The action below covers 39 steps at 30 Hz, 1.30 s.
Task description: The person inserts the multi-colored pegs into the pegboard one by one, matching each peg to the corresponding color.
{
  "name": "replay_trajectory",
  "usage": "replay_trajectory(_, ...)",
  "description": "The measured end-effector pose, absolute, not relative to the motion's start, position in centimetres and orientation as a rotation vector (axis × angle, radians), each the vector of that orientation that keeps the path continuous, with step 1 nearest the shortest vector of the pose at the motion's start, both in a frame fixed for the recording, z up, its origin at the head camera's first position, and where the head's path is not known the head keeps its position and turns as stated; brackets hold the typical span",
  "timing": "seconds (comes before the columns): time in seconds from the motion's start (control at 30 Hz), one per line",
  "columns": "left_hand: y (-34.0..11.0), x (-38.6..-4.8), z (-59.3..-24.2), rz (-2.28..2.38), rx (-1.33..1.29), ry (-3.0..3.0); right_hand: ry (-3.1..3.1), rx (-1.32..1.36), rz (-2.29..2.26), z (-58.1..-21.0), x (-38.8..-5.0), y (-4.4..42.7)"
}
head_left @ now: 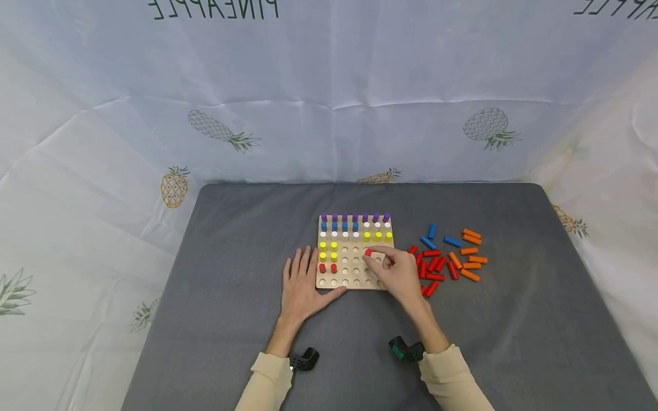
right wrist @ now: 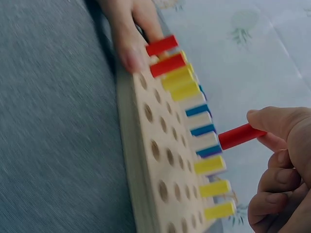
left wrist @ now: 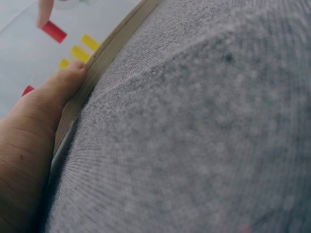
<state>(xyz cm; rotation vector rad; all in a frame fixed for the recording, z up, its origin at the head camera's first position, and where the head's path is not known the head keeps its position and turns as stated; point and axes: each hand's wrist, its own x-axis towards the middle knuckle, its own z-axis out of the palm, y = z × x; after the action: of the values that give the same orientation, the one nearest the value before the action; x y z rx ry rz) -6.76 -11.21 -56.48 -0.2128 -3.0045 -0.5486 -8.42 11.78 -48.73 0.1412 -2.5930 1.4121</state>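
Observation:
A wooden peg board (head_left: 329,283) lies on the grey table, with rows of purple, blue, white and yellow pegs and two red pegs (head_left: 333,268) at its left. My left hand (head_left: 300,291) rests flat at the board's left side, fingers straight, the thumb against the front edge. Between thumb and fingertips my right hand (head_left: 400,275) pinches a red peg (right wrist: 242,136). In the right wrist view that peg is held above the board (right wrist: 158,141), clear of the holes; its other fingers are curled.
Right of the board lie several loose red pegs (head_left: 434,277), several orange pegs (head_left: 469,275) and three blue pegs (head_left: 452,242). A pineapple-print cloth (head_left: 329,142) hangs behind the table (head_left: 247,228).

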Motion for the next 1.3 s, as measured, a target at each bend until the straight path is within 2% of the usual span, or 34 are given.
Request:
replay_trajectory(0.5, -11.4, -6.7, -56.6, -0.514, -0.236, -2.959, -2.679, 0.197, 1.499, -50.8, -6.8, 8.1)
replay_trajectory(1.3, -11.3, -6.8, -56.5, -0.519, -0.233, -2.99, -2.729, 0.143, 1.475, -51.9, -7.2, 7.6)
